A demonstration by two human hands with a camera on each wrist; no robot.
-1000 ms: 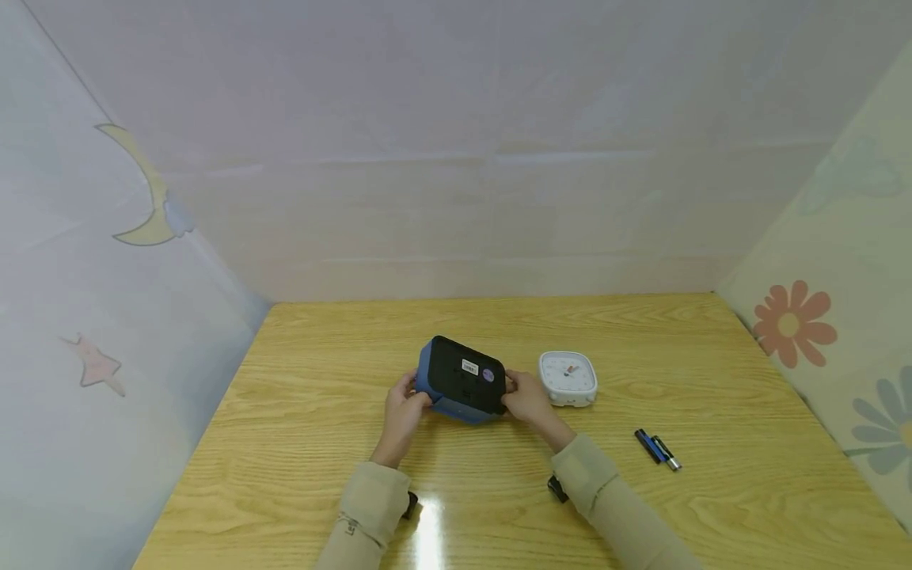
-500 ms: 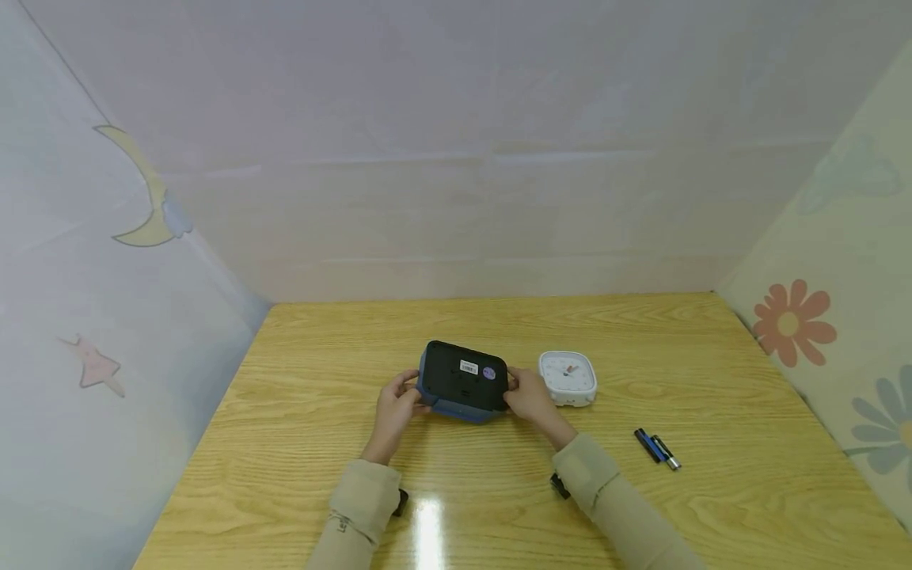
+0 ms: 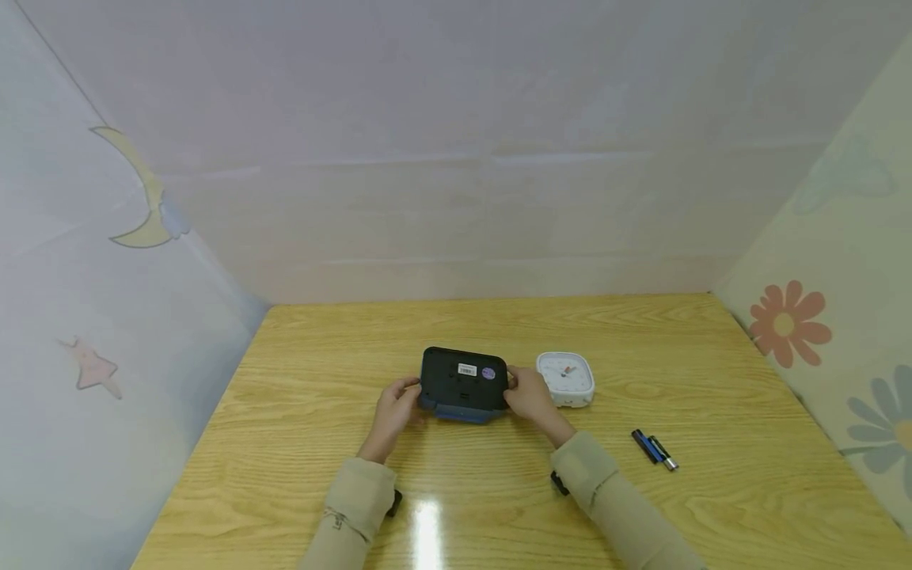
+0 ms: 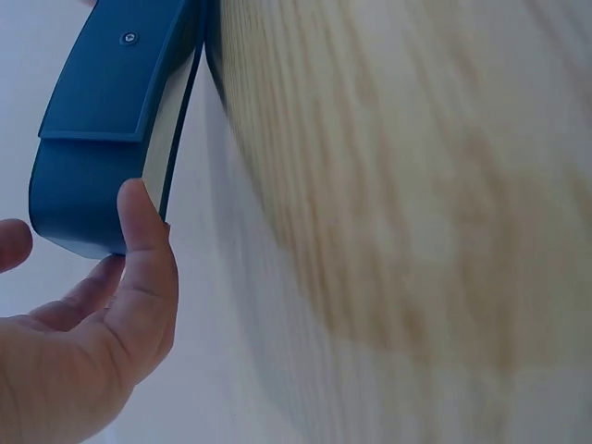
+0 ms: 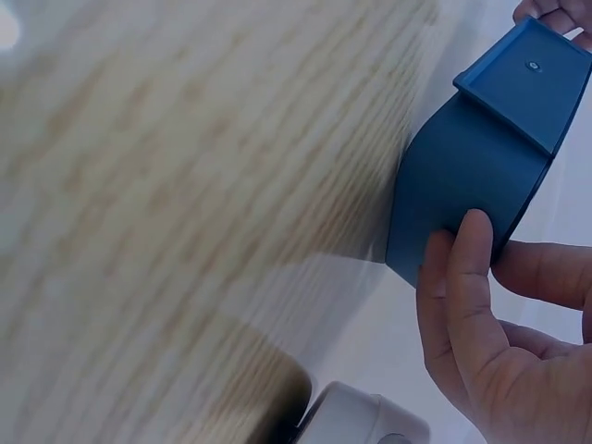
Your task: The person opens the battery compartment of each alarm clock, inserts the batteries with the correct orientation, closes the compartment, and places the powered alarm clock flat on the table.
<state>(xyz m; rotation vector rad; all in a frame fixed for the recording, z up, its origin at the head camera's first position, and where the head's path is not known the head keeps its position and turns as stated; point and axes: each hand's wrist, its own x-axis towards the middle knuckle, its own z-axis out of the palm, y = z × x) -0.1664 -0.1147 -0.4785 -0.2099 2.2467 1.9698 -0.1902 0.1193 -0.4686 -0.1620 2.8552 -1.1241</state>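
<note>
A blue box-shaped device with a black back (image 3: 463,380) lies between my two hands at the middle of the table. A barcode label (image 3: 467,370) and a round purple sticker (image 3: 488,373) are on its black side. My left hand (image 3: 390,416) is at its left end; in the left wrist view the thumb is apart from the blue side (image 4: 92,176) and a fingertip overlaps its edge. My right hand (image 3: 530,396) pinches the right end, thumb at the black edge and fingers on the blue end (image 5: 462,176).
A white clock (image 3: 565,378) stands just right of my right hand. Two small cylindrical batteries (image 3: 647,446) lie side by side farther right on the wooden table (image 3: 299,443). Patterned cloth walls (image 3: 456,222) rise behind the table and at both sides.
The device has tilted level and come slightly toward me, its left end lower. My left thumb has come off it and that hand has shifted left. My right hand keeps its hold.
</note>
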